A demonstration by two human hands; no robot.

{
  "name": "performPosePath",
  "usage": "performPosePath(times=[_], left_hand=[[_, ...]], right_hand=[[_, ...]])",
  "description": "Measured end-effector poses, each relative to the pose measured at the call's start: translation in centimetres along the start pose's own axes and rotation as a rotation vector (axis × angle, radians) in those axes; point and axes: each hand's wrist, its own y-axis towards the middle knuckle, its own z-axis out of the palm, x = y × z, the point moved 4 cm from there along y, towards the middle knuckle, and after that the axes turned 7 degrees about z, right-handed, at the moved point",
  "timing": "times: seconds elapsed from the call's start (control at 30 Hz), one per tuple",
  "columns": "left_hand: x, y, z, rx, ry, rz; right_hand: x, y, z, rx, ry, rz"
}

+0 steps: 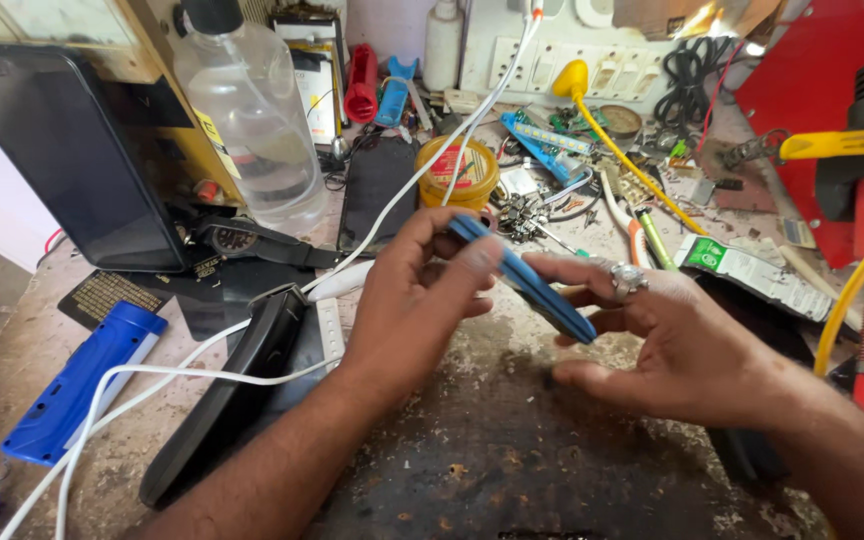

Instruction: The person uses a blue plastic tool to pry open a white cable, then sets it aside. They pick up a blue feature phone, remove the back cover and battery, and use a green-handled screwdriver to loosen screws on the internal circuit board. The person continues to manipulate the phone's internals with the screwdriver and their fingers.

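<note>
Both hands met over the middle of the workbench (pixel 512 450), a stained, pitted surface whose only bare patch lay directly beneath them. The left hand (pixel 417 300) gripped one end of a flat blue phone (pixel 522 278) between thumb and fingers, while the right hand (pixel 667 340), wearing one ring, pinched the lower end, so the phone hung tilted on edge above the bench (touching nothing but the two hands). Clutter hemmed them in on every side: a black handset (pixel 227 395) and one blue plastic case (pixel 77 385) to the left, a white cable (pixel 202 375) looping across both, a clear plastic bottle (pixel 252 120) and one yellow tin (pixel 457 170) behind. A dark tablet (pixel 62 150) leaned upright at the far left. To the right stood red equipment (pixel 812 90) with a yellow cable (pixel 857 285) hanging close beside the right wrist.
</note>
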Motion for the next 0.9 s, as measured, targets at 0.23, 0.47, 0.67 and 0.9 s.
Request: performPosePath(times=[0.23, 0.47, 0.67, 0.9], left_hand=[[0.1, -0.6, 1.9, 0.097, -0.04, -0.001], [-0.5, -0.3, 1.9, 0.118, -0.157, 0.078], [0.1, -0.3, 2.1, 0.155, -0.027, 0.23], [0.7, -0.3, 2.4, 0.137, 0.068, 0.317]], right_hand=[[0.2, 0.2, 0.2, -0.169, -0.264, 0.202], [-0.2, 0.0, -0.3, -0.103, 0.003, -0.04], [-3.0, 0.5, 0.4, -0.076, 0.33, 0.05], [-3.9, 1.6, 0.8, -0.025, 0.358, 0.221]])
